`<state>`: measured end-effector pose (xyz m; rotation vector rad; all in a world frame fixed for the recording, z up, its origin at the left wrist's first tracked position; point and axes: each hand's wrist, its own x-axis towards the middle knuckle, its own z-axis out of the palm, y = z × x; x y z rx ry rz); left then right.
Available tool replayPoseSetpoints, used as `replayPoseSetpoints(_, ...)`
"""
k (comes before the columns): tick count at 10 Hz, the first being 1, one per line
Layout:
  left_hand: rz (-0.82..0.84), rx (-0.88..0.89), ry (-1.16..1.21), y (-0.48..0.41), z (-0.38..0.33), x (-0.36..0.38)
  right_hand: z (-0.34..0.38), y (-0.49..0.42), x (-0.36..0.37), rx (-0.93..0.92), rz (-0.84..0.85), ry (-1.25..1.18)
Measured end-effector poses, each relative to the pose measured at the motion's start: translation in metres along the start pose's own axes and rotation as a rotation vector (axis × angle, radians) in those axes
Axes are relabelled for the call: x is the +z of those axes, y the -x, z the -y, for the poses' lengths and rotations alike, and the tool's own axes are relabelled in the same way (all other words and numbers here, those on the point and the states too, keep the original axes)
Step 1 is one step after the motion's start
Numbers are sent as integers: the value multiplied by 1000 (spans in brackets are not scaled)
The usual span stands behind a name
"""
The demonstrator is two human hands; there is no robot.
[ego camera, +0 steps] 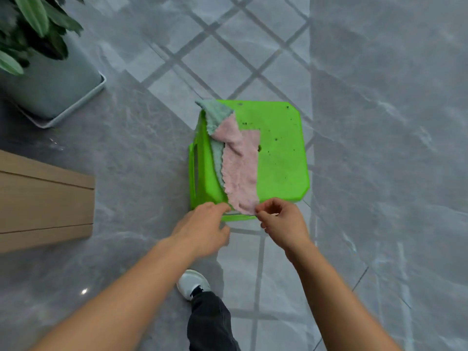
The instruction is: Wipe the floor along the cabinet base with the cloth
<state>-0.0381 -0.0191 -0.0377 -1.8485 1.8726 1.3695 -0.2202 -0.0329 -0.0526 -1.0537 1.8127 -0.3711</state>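
A pink cloth with a teal underside [239, 163] lies draped over the left part of a bright green plastic stool [281, 153] on the grey tiled floor. My left hand [202, 229] reaches to the cloth's near left corner, fingertips at its edge. The near right corner is pinched between the thumb and fingers of my right hand [281, 221]. A wooden cabinet [45, 198] shows at the left edge, its base meeting the floor.
A potted plant in a grey square planter on a tray [55, 89] stands at the upper left. My foot in a white shoe [193, 283] is on the floor below my hands. Grey marble-look tiles [379, 148] surround the stool.
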Motion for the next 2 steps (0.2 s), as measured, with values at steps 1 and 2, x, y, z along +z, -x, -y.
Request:
replayPoseSetpoints(1,23,2,-57,38,-12,-26,27,28,-5,-141,-12,237)
replayPoseSetpoints(2,-60,-21,-163,85,-21,-64,74,68,-4,-212,34,344)
